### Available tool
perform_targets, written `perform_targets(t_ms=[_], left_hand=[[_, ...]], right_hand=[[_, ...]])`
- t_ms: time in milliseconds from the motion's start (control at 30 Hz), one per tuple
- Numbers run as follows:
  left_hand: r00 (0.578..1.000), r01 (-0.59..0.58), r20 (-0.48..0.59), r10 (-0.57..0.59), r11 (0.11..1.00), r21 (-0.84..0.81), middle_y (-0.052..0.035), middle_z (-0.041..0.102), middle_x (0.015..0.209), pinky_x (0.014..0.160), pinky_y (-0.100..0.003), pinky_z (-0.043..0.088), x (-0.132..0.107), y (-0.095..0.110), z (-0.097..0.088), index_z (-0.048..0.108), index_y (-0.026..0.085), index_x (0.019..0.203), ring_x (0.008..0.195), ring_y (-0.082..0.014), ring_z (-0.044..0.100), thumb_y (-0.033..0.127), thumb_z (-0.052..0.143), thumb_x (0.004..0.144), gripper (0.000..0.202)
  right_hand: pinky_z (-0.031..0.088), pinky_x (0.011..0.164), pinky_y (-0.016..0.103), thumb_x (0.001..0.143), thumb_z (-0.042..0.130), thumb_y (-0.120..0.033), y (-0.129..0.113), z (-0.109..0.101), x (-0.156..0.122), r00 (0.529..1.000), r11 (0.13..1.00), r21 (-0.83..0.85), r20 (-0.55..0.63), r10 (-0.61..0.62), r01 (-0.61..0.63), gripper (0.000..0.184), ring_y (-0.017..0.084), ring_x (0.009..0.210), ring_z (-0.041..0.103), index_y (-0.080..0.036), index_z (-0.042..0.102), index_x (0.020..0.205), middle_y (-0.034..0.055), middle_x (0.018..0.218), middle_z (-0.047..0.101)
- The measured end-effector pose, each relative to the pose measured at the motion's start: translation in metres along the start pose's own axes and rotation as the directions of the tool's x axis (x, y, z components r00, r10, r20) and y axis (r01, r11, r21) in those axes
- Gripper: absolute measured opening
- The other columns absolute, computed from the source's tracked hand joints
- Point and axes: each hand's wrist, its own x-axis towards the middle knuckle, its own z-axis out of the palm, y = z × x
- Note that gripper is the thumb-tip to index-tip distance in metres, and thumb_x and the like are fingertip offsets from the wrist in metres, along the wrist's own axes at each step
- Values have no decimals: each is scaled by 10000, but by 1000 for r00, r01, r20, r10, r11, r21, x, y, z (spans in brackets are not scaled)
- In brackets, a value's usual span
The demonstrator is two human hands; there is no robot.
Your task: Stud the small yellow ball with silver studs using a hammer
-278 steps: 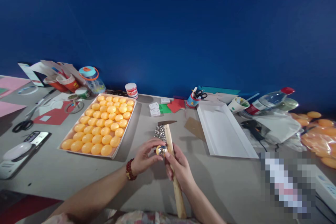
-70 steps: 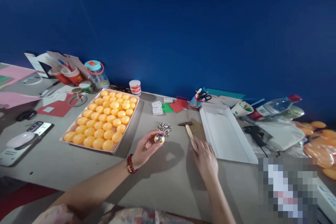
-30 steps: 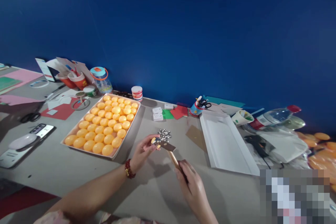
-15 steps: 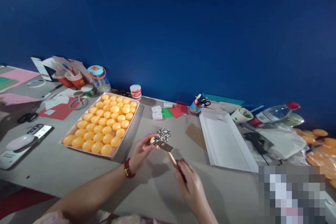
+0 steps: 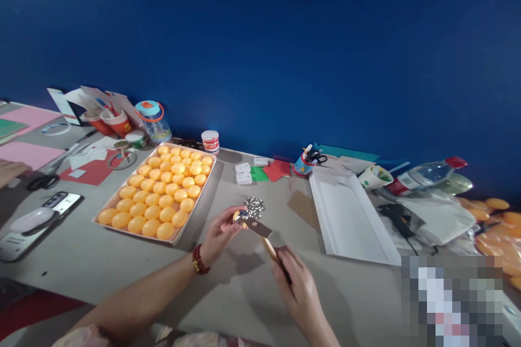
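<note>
A small orange ball (image 5: pixel 239 217) is pinched in the fingertips of the left hand (image 5: pixel 218 232), just above the worktop (image 5: pixel 122 265) and beside a heap of silver tacks (image 5: pixel 254 206). The wooden handle of a hammer (image 5: pixel 264 237) is grasped by the clenched right hand (image 5: pixel 299 287), and its dark head is laid against the ball. Shiny points are seen on the ball, though how much of it is covered cannot be told. From this, the studding of this one ball is judged to be under way and not finished. In the tray (image 5: pixel 134 234) to the left, rows of plain orange balls (image 5: pixel 163 195) are laid, none seen with tacks, so the greater part of the work is judged not yet done
</note>
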Motion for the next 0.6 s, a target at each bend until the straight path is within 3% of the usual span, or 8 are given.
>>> perform_targets(t_ms=[400,600], left_hand=[[999,-7,37,9,998,-56,-110,685,1116,823,-358,583,-1,-2,-1,654,197,1222,971,-237,647,349,661,869,385],[992,-43,116,58,991,-129,-120,656,1206,871,-387,552,-1,-6,-3,599,217,1294,903,-201,652,305,620,906,399]], right_hand=[[470,637,253,986,422,-207,-2,-2,2,1000,1000,-5,6,10,-10,143,180,709,602,-211,564,992,55,852,600],[445,617,253,989,437,-233,5,-8,3,996,998,-32,-78,53,-56,137,177,680,566,-213,540,901,26,771,548]])
